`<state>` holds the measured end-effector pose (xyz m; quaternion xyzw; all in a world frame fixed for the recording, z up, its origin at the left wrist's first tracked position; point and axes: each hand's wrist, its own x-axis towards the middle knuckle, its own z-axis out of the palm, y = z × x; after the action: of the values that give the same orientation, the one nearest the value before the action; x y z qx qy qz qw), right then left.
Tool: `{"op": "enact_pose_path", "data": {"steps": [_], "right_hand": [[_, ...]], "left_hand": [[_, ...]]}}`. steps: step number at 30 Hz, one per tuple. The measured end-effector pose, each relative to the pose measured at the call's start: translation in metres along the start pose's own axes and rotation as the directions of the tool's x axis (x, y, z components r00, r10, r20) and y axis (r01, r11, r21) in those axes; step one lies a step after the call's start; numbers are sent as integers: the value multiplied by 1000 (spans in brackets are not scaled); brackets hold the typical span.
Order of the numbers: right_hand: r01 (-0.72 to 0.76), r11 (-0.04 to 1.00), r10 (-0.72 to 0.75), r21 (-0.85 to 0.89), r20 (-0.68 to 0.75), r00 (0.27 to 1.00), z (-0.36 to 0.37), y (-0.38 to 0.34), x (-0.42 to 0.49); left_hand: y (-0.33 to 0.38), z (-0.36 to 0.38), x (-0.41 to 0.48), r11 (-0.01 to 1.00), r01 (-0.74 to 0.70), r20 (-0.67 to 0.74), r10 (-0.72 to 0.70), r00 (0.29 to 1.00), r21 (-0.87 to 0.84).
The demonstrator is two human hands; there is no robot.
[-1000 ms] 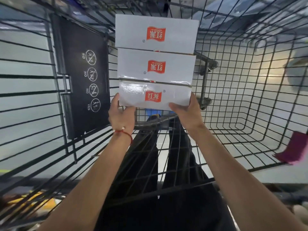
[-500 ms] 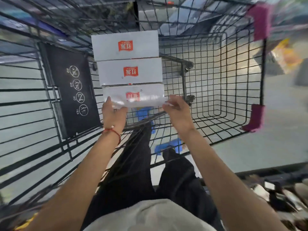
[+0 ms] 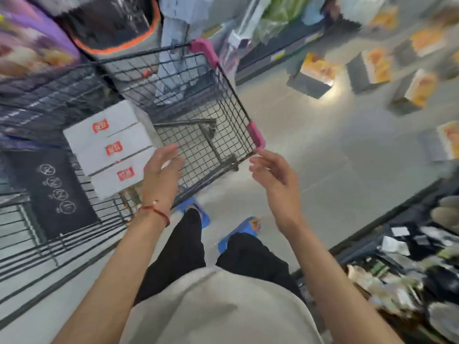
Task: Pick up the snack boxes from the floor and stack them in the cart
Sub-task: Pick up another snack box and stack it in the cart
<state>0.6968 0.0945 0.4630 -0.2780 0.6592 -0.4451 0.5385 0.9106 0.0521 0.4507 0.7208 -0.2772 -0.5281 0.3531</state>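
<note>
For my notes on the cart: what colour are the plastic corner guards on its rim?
Pink; the corner guards show best in the head view.

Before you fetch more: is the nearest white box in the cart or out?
In: the nearest white box lies beside the other boxes, inside the cart, wire walls around them.

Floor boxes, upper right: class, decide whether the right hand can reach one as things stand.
Probably not yet: the right hand hovers open beside the cart, and the floor boxes lie well beyond it. Bare floor between leaves the way free.
</note>
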Motion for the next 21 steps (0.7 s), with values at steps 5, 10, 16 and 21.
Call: {"op": "enact_pose_path", "data": {"steps": [5, 10, 16, 21], "right_hand": [[29, 983, -1, 183, -148, 989, -85, -15, -23], [85, 957, -2, 277, -288, 958, -148, -22, -40], [143, 942, -5, 302, -416, 909, -201, -25, -36], [145, 928, 45, 344, -490, 871, -228, -41, -6]], "left_hand": [[19, 81, -55, 989, -130, 187, 116, 976, 66], [25, 161, -90, 965, -228, 404, 158, 901, 131], [45, 233, -106, 949, -274, 555, 145, 820, 157], [72, 288, -92, 939, -290, 625, 115, 772, 186]]}}
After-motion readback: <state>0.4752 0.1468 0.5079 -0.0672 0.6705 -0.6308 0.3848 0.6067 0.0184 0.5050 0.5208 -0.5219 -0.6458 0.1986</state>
